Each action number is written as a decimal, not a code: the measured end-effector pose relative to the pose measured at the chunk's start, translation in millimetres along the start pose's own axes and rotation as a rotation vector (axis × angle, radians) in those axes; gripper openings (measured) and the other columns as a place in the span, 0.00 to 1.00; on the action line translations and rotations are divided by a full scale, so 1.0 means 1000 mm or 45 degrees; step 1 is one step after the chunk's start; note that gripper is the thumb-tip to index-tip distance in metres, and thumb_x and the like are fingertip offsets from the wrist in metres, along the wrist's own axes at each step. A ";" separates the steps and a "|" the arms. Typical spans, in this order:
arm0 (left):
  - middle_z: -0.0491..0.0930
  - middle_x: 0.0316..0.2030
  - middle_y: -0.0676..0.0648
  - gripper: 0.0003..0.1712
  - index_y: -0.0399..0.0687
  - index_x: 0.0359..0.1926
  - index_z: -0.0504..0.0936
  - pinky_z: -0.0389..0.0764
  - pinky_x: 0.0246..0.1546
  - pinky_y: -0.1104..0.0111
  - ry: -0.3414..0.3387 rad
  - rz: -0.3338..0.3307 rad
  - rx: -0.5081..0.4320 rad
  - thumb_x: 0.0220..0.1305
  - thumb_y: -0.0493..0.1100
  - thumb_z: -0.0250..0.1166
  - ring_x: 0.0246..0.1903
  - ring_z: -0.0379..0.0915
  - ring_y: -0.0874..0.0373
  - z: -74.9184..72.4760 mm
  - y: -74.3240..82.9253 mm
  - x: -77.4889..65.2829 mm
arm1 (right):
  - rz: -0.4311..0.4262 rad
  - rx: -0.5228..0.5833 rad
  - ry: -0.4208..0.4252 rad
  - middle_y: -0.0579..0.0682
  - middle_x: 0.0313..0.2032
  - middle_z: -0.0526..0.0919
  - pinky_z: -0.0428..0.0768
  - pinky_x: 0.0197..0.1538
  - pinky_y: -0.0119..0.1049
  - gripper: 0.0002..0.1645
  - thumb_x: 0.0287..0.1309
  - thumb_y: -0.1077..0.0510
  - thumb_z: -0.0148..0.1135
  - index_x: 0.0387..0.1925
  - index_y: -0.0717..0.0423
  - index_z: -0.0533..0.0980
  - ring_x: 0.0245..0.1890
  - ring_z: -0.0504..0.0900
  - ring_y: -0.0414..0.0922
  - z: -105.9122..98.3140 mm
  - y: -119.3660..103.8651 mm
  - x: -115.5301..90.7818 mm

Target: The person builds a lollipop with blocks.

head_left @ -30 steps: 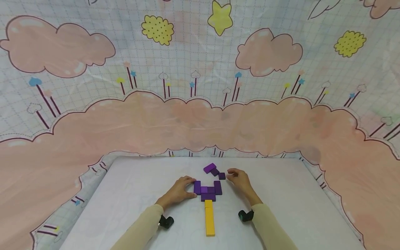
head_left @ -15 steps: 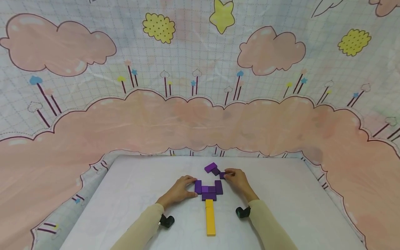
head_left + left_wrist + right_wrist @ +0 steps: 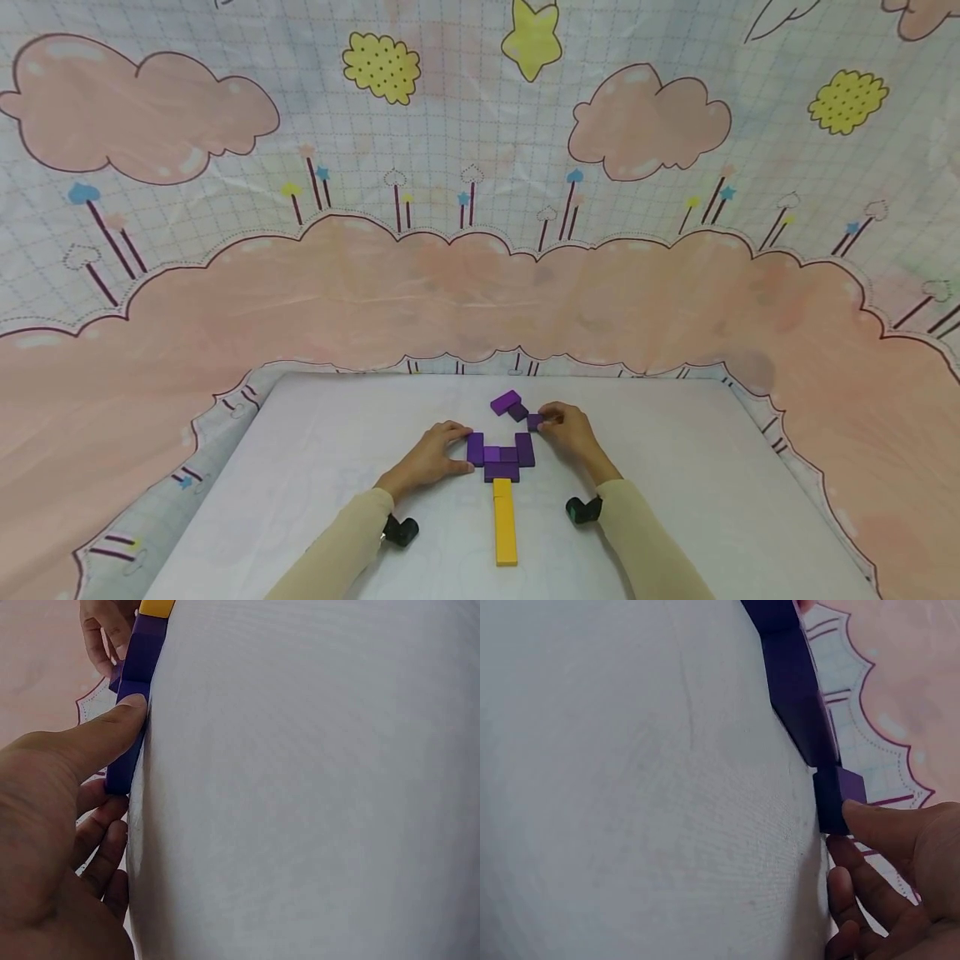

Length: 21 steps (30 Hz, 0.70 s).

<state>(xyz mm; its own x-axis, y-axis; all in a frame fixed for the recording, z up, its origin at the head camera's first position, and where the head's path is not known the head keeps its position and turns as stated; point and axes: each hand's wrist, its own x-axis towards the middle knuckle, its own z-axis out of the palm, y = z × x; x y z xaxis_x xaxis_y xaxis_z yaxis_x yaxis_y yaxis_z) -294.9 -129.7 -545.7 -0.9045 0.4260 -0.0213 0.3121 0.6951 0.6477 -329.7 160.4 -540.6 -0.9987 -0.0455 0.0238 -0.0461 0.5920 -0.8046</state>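
Note:
My left hand holds the upright purple block at the left of a U-shaped group, thumb at its near end and index finger at its far end. In the left wrist view, the thumb lies along that block's side. My right hand pinches a small purple cube just behind the group's right-hand block. The right wrist view shows its thumb against the cube. Two small purple blocks and a wider one form the bottom of the U.
A yellow column of blocks runs from the purple group toward the front of the white table. Behind the group lie a dark purple cube and a purple oblong block. A patterned cloth hangs behind the table.
My right hand has moved slightly left and taken hold of the small purple cube, which it stood just beside a second ago. The left hand keeps its place on its block.

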 end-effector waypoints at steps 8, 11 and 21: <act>0.72 0.63 0.45 0.38 0.48 0.65 0.74 0.65 0.70 0.46 -0.002 -0.011 -0.015 0.55 0.52 0.74 0.67 0.63 0.44 0.001 -0.001 0.002 | 0.030 0.045 0.021 0.53 0.37 0.86 0.79 0.48 0.42 0.09 0.56 0.67 0.65 0.40 0.58 0.82 0.36 0.79 0.45 0.000 -0.003 -0.002; 0.73 0.63 0.45 0.38 0.49 0.66 0.74 0.65 0.70 0.46 -0.002 -0.018 -0.016 0.55 0.52 0.74 0.67 0.63 0.43 0.001 -0.001 0.002 | 0.044 0.046 0.020 0.53 0.36 0.87 0.79 0.47 0.41 0.08 0.56 0.67 0.65 0.39 0.59 0.82 0.36 0.79 0.45 0.000 -0.003 -0.002; 0.73 0.63 0.46 0.38 0.49 0.66 0.74 0.66 0.69 0.47 -0.003 -0.021 -0.008 0.55 0.51 0.74 0.67 0.63 0.44 -0.001 -0.002 0.003 | 0.012 0.089 0.061 0.55 0.37 0.88 0.80 0.40 0.32 0.07 0.56 0.67 0.67 0.38 0.60 0.82 0.35 0.82 0.43 -0.002 -0.008 -0.006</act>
<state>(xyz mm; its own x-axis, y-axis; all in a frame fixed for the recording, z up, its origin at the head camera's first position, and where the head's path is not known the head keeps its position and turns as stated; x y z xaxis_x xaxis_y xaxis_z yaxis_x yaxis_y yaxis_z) -298.2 -130.5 -545.6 -0.9088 0.4159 -0.0336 0.2954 0.6981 0.6522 -323.5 157.6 -532.8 -0.9991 -0.0003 0.0430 -0.0365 0.5343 -0.8445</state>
